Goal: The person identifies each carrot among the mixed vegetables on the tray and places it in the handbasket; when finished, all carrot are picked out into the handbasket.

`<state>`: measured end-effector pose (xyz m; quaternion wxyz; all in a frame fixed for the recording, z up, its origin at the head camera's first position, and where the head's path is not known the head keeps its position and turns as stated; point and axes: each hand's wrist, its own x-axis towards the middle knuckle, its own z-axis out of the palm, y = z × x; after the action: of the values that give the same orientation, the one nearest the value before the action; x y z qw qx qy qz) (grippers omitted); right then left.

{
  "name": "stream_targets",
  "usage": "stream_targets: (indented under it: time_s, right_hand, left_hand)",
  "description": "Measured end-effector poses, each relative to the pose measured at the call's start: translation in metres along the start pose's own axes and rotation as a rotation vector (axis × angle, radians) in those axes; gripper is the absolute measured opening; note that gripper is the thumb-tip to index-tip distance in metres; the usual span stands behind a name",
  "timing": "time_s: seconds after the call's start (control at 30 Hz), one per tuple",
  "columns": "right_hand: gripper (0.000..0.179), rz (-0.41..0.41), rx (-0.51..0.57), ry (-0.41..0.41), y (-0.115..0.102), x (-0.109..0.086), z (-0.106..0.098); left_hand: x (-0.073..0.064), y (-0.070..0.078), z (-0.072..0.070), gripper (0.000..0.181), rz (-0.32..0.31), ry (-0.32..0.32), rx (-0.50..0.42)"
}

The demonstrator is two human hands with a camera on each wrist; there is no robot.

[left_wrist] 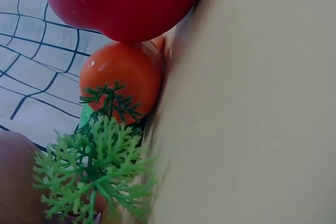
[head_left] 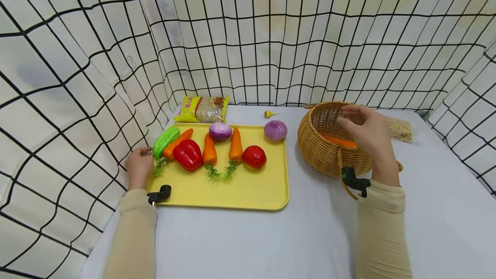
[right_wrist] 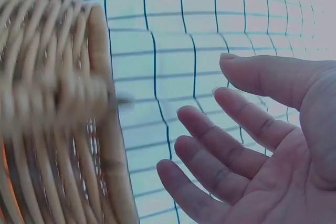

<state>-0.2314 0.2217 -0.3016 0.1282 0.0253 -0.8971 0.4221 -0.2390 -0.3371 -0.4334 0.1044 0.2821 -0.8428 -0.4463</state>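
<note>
My left hand (head_left: 139,166) rests at the left edge of a yellow tray (head_left: 217,193), its fingers loosely curled beside a green ridged vegetable (head_left: 165,142). Close by lie a carrot (head_left: 178,144) with a leafy top (left_wrist: 97,166) and a red bell pepper (head_left: 188,155). Only part of that hand shows in the left wrist view. Over the right side of a wicker basket (head_left: 315,150) hangs my right hand (head_left: 370,134), with nothing held. The right wrist view shows its fingers (right_wrist: 210,150) spread and relaxed, apart from the basket's rim. Something orange (head_left: 339,141) lies inside the basket.
Two more carrots (head_left: 209,150), a tomato (head_left: 254,157) and two purple onions (head_left: 275,130) lie on the tray. Behind it are a yellow snack packet (head_left: 203,109) and a lollipop (head_left: 271,114). A clear bag (head_left: 401,130) sits right of the basket. Grid-patterned curtains enclose the table.
</note>
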Motion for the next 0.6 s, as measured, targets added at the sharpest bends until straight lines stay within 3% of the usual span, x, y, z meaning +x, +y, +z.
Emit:
stream_targets:
  time_s: [0.23,0.6]
  right_hand:
    - [0.042,-0.075,0.016,-0.040,-0.018,-0.002,0.022]
    - [0.023,-0.201,0.077,-0.044,-0.041,-0.002,0.084]
  left_hand:
    - [-0.002,0.003,0.001,0.059,-0.013,-0.020,-0.019]
    - [-0.002,0.003,0.002,0.059,-0.015,-0.027,-0.004]
